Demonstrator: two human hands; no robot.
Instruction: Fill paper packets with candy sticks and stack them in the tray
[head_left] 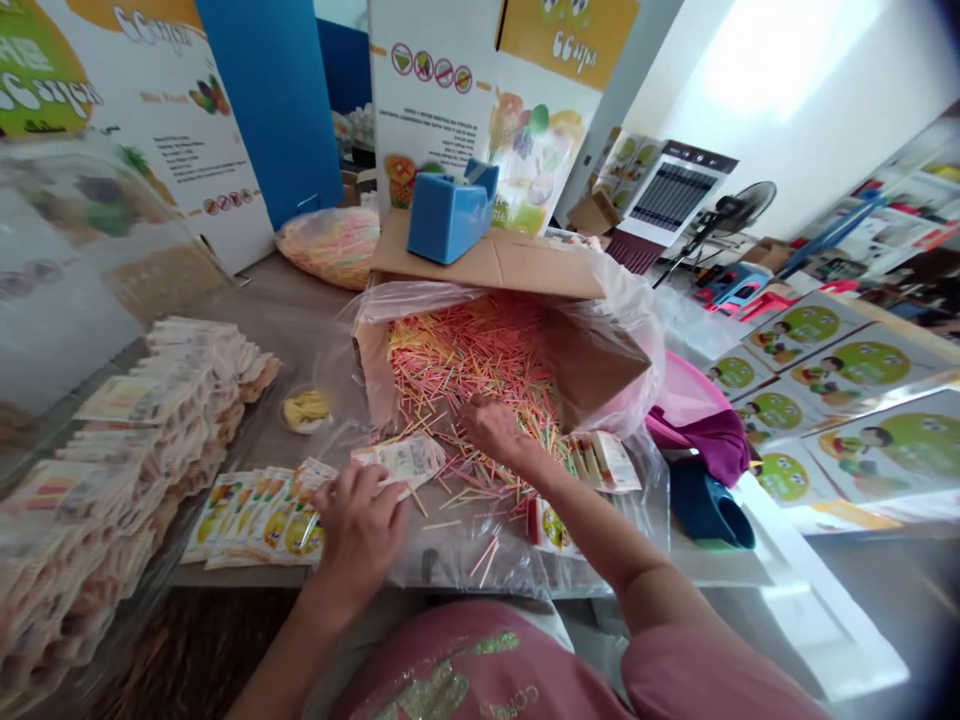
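My right hand [491, 430] reaches into a heap of thin pink, yellow and green sticks [472, 350] that spills from a plastic-lined cardboard box [379, 375]. Its fingers are curled together among the sticks; their tips are partly hidden. My left hand [361, 515] lies low at the table's front, fingers apart, over the near edge of a pale printed packet [409, 458]. Beside its fingertips, yellow-and-white printed packets [259, 515] lie fanned out. Whether the left fingers press on a packet is hard to see.
Stacked open paper packets [150, 430] fill the left side. A small dish of yellow bands [306, 410] sits behind my left hand. A blue tape dispenser [448, 215] rests on the box flap. At right are more packets [604, 462], a blue roll-shaped holder [712, 505] and a purple cloth [709, 440].
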